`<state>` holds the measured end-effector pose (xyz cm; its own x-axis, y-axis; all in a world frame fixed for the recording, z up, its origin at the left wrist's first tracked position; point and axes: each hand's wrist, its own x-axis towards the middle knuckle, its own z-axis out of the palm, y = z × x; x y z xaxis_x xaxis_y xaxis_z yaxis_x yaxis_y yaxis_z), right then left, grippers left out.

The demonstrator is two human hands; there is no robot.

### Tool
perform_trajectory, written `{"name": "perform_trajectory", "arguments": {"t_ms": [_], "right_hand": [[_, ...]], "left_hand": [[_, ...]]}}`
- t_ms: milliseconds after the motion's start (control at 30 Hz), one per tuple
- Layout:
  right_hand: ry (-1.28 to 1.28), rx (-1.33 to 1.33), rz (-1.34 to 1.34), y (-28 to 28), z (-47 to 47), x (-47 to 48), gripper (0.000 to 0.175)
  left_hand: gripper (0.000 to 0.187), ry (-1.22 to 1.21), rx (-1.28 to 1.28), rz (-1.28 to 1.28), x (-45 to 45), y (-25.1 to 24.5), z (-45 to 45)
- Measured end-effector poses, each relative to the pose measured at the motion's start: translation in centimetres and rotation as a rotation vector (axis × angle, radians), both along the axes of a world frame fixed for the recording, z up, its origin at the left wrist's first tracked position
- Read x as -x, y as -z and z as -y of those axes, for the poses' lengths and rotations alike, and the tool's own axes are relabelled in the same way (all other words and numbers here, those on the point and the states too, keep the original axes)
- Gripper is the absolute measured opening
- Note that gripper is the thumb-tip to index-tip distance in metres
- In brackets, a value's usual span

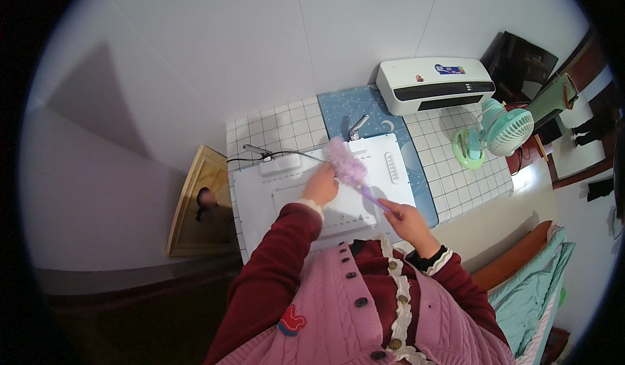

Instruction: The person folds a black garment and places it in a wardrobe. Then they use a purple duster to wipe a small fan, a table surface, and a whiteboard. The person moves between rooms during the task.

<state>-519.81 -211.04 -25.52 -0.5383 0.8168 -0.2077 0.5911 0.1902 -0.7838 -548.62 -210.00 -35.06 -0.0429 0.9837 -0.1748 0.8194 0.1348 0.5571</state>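
A white flat panel [254,194], which looks like the back of a television, lies on a tiled surface with metal feet standing up at its far edge. My right hand [407,222] grips the purple handle of a fluffy pink duster [347,166], whose head is over the panel's upper part. My left hand [322,185] is over the panel just left of the duster head, near a black cable [293,152]; its fingers are partly hidden, so whether it holds the cable cannot be told.
Beyond the panel, a white heater-like unit [439,84] stands against the wall. To its right are a mint-green fan [508,131] and a dark screen [522,62]. A blue patterned mat [417,184] lies under the panel. A framed picture or mirror [188,204] leans at the left.
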Motion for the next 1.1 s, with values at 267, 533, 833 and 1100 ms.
{"name": "perform_trajectory", "arguments": {"t_ms": [267,533,833,1100], "right_hand": [[0.213,-0.259,0.022,0.8,0.1,-1.2,0.037],[0.177,-0.284,-0.057,0.5,1.4,-2.9,0.037],[0.442,-0.321,0.069,2.4,0.0,-4.3,0.036],[0.264,-0.228,0.081,4.1,-0.5,-3.9,0.04]], "left_hand": [[0.06,0.032,-0.006,-0.113,-1.4,-0.4,1.9],[0.059,0.012,-0.187,-0.171,-1.9,0.1,2.5],[0.076,0.044,0.133,-0.143,-1.7,-0.3,1.8],[0.066,0.003,-0.039,-0.163,-1.9,1.0,2.1]]}}
